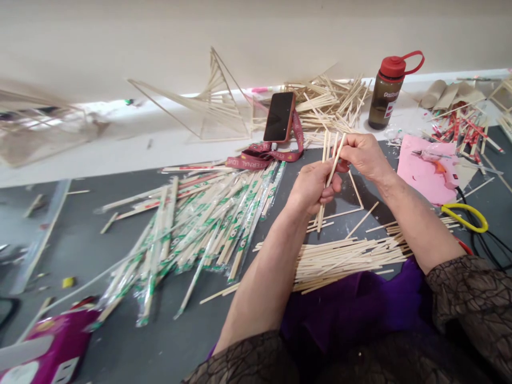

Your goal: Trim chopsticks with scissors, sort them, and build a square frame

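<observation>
Several pale wooden chopsticks (pixel 336 154) stand nearly upright between my two hands. My left hand (pixel 314 186) is closed round their lower part. At their upper part, the fingers of my right hand (pixel 362 154) pinch one tilted chopstick. Just beyond and below my hands, some sticks (pixel 346 212) on the dark table meet at a corner. Closer to my body lies a loose pile of bare chopsticks (pixel 348 256). Left of my left forearm spreads a heap of chopsticks in clear and green wrappers (pixel 216 218).
A phone (pixel 279 117) on a red lanyard (pixel 256 159) lies ahead. Behind are a stick pile (pixel 332 104), a stick structure (pixel 212 96) and a red-capped bottle (pixel 386 93). To the right sit a glue gun (pixel 440 165) on pink paper (pixel 416 181) and yellow-handled scissors or pliers (pixel 466 216).
</observation>
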Motion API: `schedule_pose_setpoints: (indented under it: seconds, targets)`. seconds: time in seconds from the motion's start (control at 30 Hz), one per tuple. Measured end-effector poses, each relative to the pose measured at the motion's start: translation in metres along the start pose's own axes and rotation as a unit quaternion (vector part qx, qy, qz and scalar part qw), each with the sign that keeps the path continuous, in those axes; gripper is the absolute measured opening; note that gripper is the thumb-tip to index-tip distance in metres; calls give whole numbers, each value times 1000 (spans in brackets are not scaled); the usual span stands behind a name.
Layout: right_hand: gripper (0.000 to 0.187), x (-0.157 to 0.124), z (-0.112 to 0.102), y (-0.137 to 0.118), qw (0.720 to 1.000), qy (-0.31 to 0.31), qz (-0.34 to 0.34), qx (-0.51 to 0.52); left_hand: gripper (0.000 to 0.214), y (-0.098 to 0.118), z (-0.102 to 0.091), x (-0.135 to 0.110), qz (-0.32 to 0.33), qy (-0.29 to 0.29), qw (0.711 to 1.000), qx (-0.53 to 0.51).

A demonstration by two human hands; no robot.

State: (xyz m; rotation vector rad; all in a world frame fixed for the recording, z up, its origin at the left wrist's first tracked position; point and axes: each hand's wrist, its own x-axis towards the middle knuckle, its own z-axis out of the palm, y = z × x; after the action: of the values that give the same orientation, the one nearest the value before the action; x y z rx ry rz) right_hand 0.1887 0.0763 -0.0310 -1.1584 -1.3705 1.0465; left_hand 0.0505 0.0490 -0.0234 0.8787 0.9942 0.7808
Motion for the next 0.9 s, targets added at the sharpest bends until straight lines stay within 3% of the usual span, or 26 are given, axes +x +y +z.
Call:
schedule_pose_setpoints:
  seconds: [0.3,0.47,0.67,0.9]
  targets:
    - [8,-1,-8,-9,1000,8,28,10,33,1,-15,6,-50,-115,982,-141]
    - [8,-3,-10,-10,996,-68,37,43,32,1,-10,5,-47,-82,990,-104]
    - [8,-2,-9,-6,995,-69,35,60,20,-4,-5,5,5,-46,998,-44]
    - [11,-1,-1,-2,996,-72,30,53,23,-6,-4,2,41,-22,999,-25]
